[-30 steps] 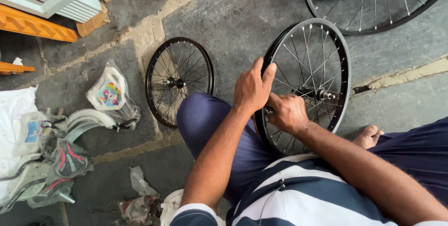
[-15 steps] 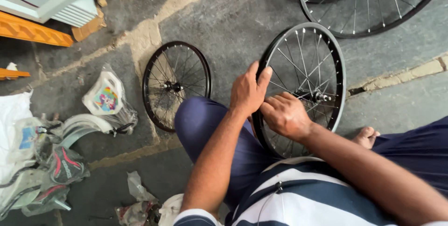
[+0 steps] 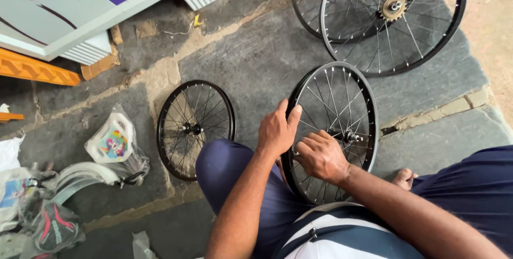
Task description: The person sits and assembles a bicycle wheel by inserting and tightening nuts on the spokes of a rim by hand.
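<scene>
1. The person sits on the stone floor [image 3: 256,61] with a black-rimmed spoked wheel [image 3: 352,93] standing upright between the knees, leaning against the dark blue trouser leg [image 3: 224,173].
2. The left hand [image 3: 277,130] is wrapped over the wheel's near rim, fingers closed on it, thumb pointing up along the rim.
3. The right hand [image 3: 320,156] is curled shut among the spokes just beside the hub [image 3: 350,137]; I cannot tell whether it pinches a spoke or a small tool.
4. A smaller black wheel [image 3: 195,128] lies flat on the floor just left of the knee.
5. Two larger wheels [image 3: 393,18] with sprockets lie overlapping near the top edge, well apart from the hands.
6. At the left lie plastic-wrapped parts: a white piece with a colourful sticker [image 3: 112,142] and a curved white mudguard [image 3: 80,176].
7. A bare foot [image 3: 404,178] shows beside the held wheel.
</scene>
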